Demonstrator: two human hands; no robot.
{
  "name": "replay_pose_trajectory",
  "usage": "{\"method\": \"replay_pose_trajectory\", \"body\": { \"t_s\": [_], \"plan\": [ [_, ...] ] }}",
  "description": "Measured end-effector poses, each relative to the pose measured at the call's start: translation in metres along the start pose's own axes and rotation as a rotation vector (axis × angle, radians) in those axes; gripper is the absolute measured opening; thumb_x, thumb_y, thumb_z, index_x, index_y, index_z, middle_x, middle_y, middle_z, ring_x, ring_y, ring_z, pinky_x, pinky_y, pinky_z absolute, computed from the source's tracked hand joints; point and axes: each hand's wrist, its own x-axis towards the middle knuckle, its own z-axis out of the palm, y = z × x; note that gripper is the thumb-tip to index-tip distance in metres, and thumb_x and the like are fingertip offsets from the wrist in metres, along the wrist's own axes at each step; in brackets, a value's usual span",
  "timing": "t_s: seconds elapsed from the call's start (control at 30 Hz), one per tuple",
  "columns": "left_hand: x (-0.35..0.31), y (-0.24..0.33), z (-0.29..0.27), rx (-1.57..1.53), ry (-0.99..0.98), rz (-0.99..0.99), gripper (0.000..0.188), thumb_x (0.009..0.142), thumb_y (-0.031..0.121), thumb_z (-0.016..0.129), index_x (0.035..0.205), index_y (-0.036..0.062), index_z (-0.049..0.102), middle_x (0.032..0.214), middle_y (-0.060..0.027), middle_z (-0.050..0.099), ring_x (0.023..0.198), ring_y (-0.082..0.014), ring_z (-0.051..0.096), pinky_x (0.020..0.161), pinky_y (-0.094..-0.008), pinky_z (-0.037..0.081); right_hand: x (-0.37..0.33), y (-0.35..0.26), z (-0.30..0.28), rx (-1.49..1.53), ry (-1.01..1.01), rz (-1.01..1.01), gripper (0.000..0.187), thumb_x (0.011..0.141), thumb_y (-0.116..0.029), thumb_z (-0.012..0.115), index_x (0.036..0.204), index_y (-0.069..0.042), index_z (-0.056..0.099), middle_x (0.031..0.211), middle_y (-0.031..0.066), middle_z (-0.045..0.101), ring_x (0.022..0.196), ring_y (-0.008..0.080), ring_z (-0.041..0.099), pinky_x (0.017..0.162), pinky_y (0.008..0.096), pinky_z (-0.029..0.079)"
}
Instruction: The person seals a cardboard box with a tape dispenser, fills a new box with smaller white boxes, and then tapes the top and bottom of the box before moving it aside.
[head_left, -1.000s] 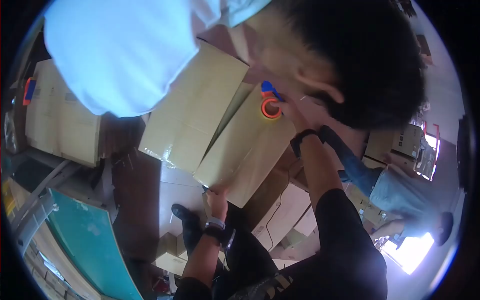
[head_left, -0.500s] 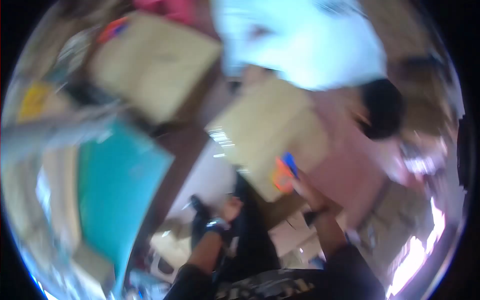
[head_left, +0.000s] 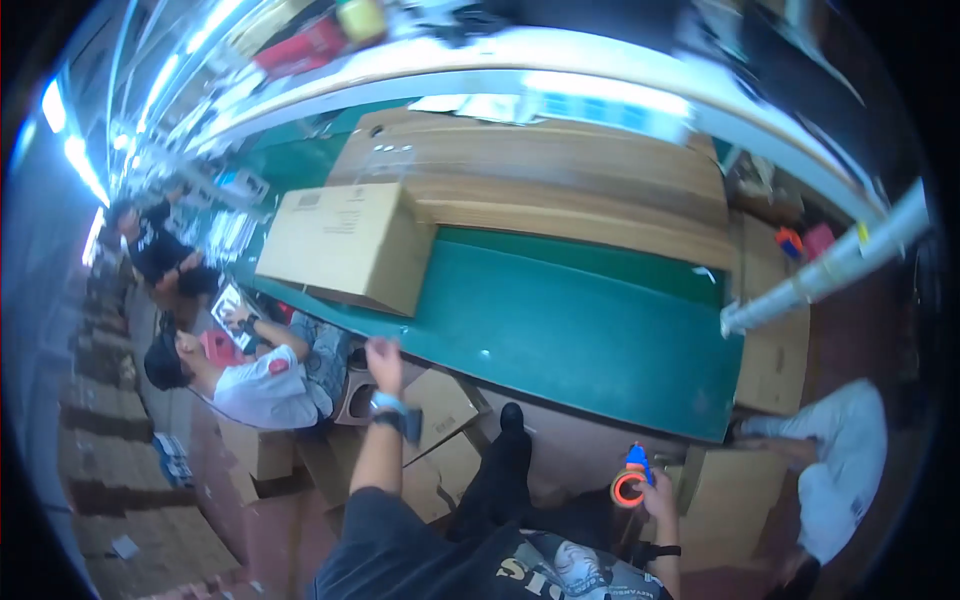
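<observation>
An orange and blue hand-held tape dispenser (head_left: 637,470) with a roll of tape is gripped in my right hand (head_left: 658,495), low in front of me on the right. My left hand (head_left: 383,358) reaches forward to the near edge of the green tabletop (head_left: 570,310). Its fingers look drawn together, and whatever they hold, if anything, cannot be made out. Just beyond that hand, a closed cardboard box (head_left: 345,240) rests on the green surface.
A wooden board (head_left: 530,180) lies along the table's back, under a shelf. A pale post (head_left: 830,270) rises at the right. One person in white (head_left: 845,470) bends beside cartons at right; another (head_left: 275,375) sits at left. Cartons (head_left: 440,410) lie below the table edge.
My view has swung from the floor cartons to the green table. My left arm has stretched forward toward the table edge. The tape dispenser stays in my right hand.
</observation>
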Motion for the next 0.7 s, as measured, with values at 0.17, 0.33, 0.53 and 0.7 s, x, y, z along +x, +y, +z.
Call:
{"method": "replay_pose_trajectory", "body": {
  "t_s": [0.17,0.33,0.53,0.7],
  "plan": [
    [0.137,-0.006,0.022,-0.364,-0.256,-0.497,0.045,0.092,0.038,0.067,0.102,-0.0054,0.063,0.095,-0.0104,0.066,0.085,-0.0201,0.060,0.079,-0.0344,0.048,0.051,-0.126,0.065,-0.209,-0.108,-0.012,0.035,0.068,-0.014,0.075,0.098,0.002,0.066,0.081,0.0118,0.067,0.077,0.0221,0.063,0.074,0.0349,0.051],
    [0.122,0.030,0.091,-0.376,0.300,-0.073,0.042,0.097,0.033,0.062,0.078,-0.0053,0.059,0.071,-0.0051,0.061,0.066,-0.0171,0.049,0.062,-0.0370,0.043,0.055,-0.167,0.110,-0.442,-0.225,-0.185,0.033,0.070,-0.015,0.076,0.096,0.002,0.066,0.082,0.0126,0.068,0.075,0.0229,0.064,0.073,0.0364,0.051],
    [0.146,0.036,0.040,-0.276,0.451,-0.004,0.044,0.099,0.029,0.058,0.076,-0.0081,0.055,0.067,-0.0128,0.060,0.064,-0.0164,0.048,0.061,-0.0385,0.042,0.055,-0.135,0.065,-0.375,-0.278,0.042,0.032,0.071,-0.015,0.075,0.098,0.001,0.067,0.085,0.0127,0.069,0.076,0.0205,0.065,0.073,0.0365,0.051],
    [0.136,-0.027,-0.038,-0.017,0.189,-0.256,0.042,0.097,0.029,0.059,0.095,-0.0129,0.057,0.090,-0.0245,0.063,0.091,-0.0378,0.063,0.083,-0.0429,0.048,0.044,-0.140,0.060,-0.413,-0.134,0.161,0.035,0.070,-0.011,0.073,0.103,0.000,0.069,0.087,0.0109,0.070,0.081,0.0214,0.066,0.078,0.0361,0.053]
  ]
}}
